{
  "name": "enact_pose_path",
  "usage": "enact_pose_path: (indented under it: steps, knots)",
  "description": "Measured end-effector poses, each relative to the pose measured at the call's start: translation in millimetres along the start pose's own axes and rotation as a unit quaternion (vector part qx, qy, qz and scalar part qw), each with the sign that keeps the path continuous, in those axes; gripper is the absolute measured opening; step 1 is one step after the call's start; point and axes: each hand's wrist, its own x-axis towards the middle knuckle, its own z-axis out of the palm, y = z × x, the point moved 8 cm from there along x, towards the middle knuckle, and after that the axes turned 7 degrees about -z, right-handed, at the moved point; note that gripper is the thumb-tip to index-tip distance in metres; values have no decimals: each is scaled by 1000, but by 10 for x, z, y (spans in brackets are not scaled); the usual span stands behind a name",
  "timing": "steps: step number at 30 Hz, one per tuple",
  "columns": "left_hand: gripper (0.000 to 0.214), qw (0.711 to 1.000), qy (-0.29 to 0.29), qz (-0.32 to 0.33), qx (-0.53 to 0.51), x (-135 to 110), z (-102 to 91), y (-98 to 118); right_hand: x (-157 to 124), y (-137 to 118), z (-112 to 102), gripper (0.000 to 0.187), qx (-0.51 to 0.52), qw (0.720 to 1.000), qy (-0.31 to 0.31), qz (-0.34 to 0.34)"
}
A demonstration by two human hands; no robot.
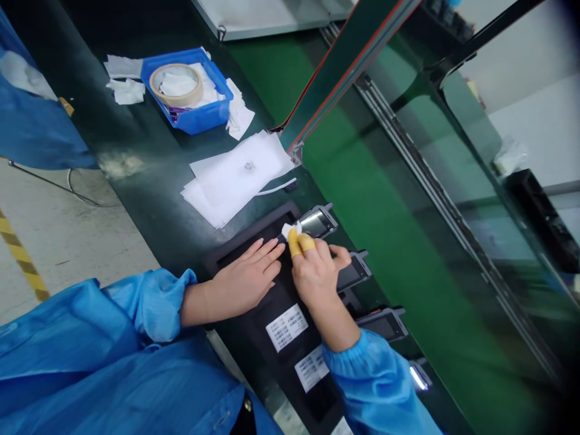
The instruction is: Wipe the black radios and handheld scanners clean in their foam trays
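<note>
a dark green worktop (pixel 149 175) runs beside a green conveyor belt (pixel 385 199), with grey floor at 9 o'clock. the black tray (pixel 276 302) is partly covered by both arms; its label print is unreadable. the left hand (pixel 244 279) lies flat and open on the tray. the right hand (pixel 315 269), at its 3 o'clock, pinches a white wipe (pixel 288 229) against a handheld device (pixel 318 221) at 12 o'clock.

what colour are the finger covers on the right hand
Yellow finger covers on the right hand, clearest in the head view.
</note>
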Motion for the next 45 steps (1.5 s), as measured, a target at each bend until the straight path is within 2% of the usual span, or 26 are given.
enact_pose_path:
  steps: [2,6,8,13,15,19,22,24,27,32,34,36,39,42,45]
  knots:
    - [28,1000,3,-1,-1,-6,4,0,8,-32,0,23,6,1000,-7,-9]
    - [27,1000,3,-3,10,-4,5,6,96,275,30,26,-54,997,10,46]
    - [26,1000,-1,-6,10,0,8,5,103,350,36,27,-71,995,17,65]
    - [31,1000,-6,-7,11,6,7,1,47,3,-17,24,-5,1000,28,-6]
    - [31,1000,-9,-6,19,6,2,0,67,2,-21,23,0,999,30,12]
    - [29,999,-12,-11,44,14,-29,-5,129,353,50,25,-39,993,14,107]
    - [29,998,-13,-17,57,27,-49,-7,49,555,95,26,-52,989,2,137]
    - [29,998,-14,-18,62,32,-55,-1,-61,584,91,25,-53,989,4,142]
    - [29,998,-14,-16,63,33,-62,11,-218,456,30,24,-45,990,20,136]
    - [30,998,-15,-21,55,28,-65,-5,-303,15,-32,31,15,995,-1,96]
    - [30,998,-13,-22,53,22,-61,-10,-275,-44,-49,30,19,996,-2,85]
    - [30,998,-10,-23,51,16,-55,-12,-192,-1,-61,26,-1,997,12,71]
    - [29,998,-2,-25,52,7,-47,-13,25,182,-46,23,-63,996,37,57]
    - [28,998,3,-25,56,4,-44,-18,221,378,-26,23,-130,987,54,77]
    - [29,998,-2,-31,56,5,-39,-35,231,460,-23,23,-143,985,55,84]
